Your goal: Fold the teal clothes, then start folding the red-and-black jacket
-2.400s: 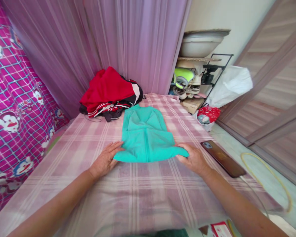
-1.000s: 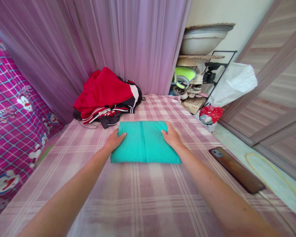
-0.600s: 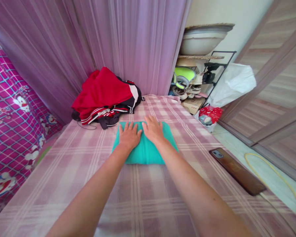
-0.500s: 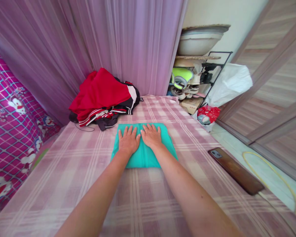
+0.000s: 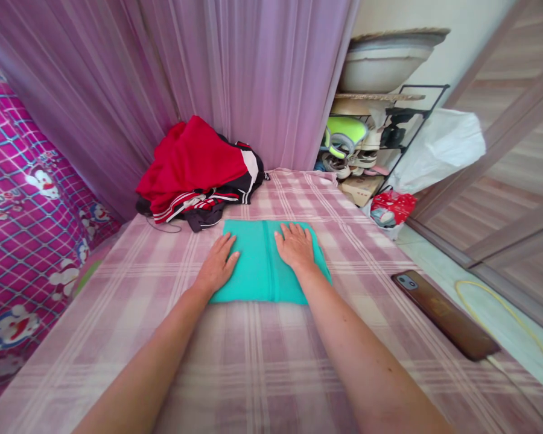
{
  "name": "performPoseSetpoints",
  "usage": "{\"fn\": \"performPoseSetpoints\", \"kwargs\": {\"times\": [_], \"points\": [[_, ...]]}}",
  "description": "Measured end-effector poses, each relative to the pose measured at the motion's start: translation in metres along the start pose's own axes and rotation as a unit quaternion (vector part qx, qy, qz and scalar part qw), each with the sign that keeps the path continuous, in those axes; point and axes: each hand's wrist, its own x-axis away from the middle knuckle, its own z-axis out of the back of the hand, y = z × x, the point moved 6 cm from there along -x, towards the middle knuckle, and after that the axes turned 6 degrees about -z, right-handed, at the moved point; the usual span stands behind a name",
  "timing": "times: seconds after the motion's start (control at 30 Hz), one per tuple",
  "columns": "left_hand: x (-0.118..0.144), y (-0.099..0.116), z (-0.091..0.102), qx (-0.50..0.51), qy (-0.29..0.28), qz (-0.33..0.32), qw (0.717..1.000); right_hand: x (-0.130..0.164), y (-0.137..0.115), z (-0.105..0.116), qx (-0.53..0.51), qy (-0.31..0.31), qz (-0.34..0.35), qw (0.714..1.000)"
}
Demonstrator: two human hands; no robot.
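Since half a second ago, both hands have slid apart across the folded teal cloth [image 5: 257, 265], from its middle toward its side edges. Far left of the frame: a magenta blanket [image 5: 22, 199] printed with a blue grid and cartoon cats. Behind it, sheer purple curtains [image 5: 163, 78] fill the upper left and centre. At their foot a heap of red, black and white clothes [image 5: 199, 169] lies on the bed [image 5: 262, 361], which is covered by a pink and white plaid sheet. Just in front of the heap, near the frame's centre, the teal cloth lies flat as a neat rectangle. The left hand [image 5: 218, 265] rests palm down on its left edge, fingers spread, its grip open and holding nothing. The right hand [image 5: 296, 246] lies flat on the cloth's right part, likewise open. Lower right, a dark phone [image 5: 446, 314] lies face down near the bed's edge. Upper right, a black shelf rack [image 5: 407, 114] holds shoes, with a pale basin [image 5: 384, 60] on top and a white bag [image 5: 438, 147] beside it. A wooden panelled wall [image 5: 516, 181] closes the right side.
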Motion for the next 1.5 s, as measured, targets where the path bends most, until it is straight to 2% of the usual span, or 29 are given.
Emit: {"fn": "performPoseSetpoints", "kwargs": {"times": [0.1, 0.17, 0.27, 0.37, 0.57, 0.73, 0.83, 0.9, 1.0, 1.1, 1.2, 1.3, 1.4, 1.5], "points": [[0.036, -0.028, 0.024, 0.112, 0.024, 0.064, 0.991, 0.000, 0.001, -0.001, 0.000, 0.009, 0.000, 1.000], [0.058, -0.034, 0.035, 0.157, 0.017, 0.084, 0.984, 0.000, 0.001, -0.001, 0.002, 0.010, 0.003, 1.000], [0.078, -0.026, 0.044, 0.201, -0.013, 0.051, 0.978, 0.000, 0.001, 0.000, 0.003, 0.013, 0.005, 1.000], [0.086, -0.013, 0.044, 0.231, -0.049, 0.025, 0.972, 0.000, 0.000, 0.000, 0.002, 0.019, 0.006, 1.000], [0.084, -0.005, 0.050, 0.251, -0.046, 0.029, 0.967, 0.000, 0.002, -0.002, 0.006, 0.032, 0.014, 0.999], [0.082, -0.007, 0.046, 0.230, -0.123, 0.044, 0.964, -0.001, 0.003, -0.002, 0.004, 0.035, 0.009, 0.999], [0.082, -0.010, 0.047, 0.214, -0.135, 0.054, 0.966, 0.002, -0.003, 0.001, 0.000, 0.029, 0.009, 1.000], [0.081, -0.010, 0.053, 0.199, -0.119, 0.065, 0.970, 0.004, -0.005, 0.005, -0.012, 0.020, 0.011, 1.000], [0.070, -0.004, 0.071, 0.132, -0.039, 0.076, 0.988, 0.008, 0.001, 0.017, -0.064, 0.015, 0.044, 0.997], [0.045, 0.019, 0.078, 0.045, 0.003, 0.029, 0.999, 0.007, 0.038, 0.036, -0.151, 0.046, 0.048, 0.986], [0.011, 0.054, 0.061, -0.030, -0.007, -0.058, 0.998, 0.005, 0.102, 0.044, -0.205, 0.071, -0.055, 0.975], [-0.016, 0.075, 0.026, -0.117, -0.039, -0.093, 0.988, 0.011, 0.148, 0.034, -0.198, 0.061, -0.111, 0.972], [-0.025, 0.067, -0.010, -0.195, -0.080, -0.072, 0.975, 0.019, 0.159, 0.020, -0.162, 0.042, -0.100, 0.981], [-0.020, 0.046, -0.030, -0.224, -0.079, -0.056, 0.970, 0.024, 0.152, 0.014, -0.132, 0.027, -0.069, 0.988]]}}
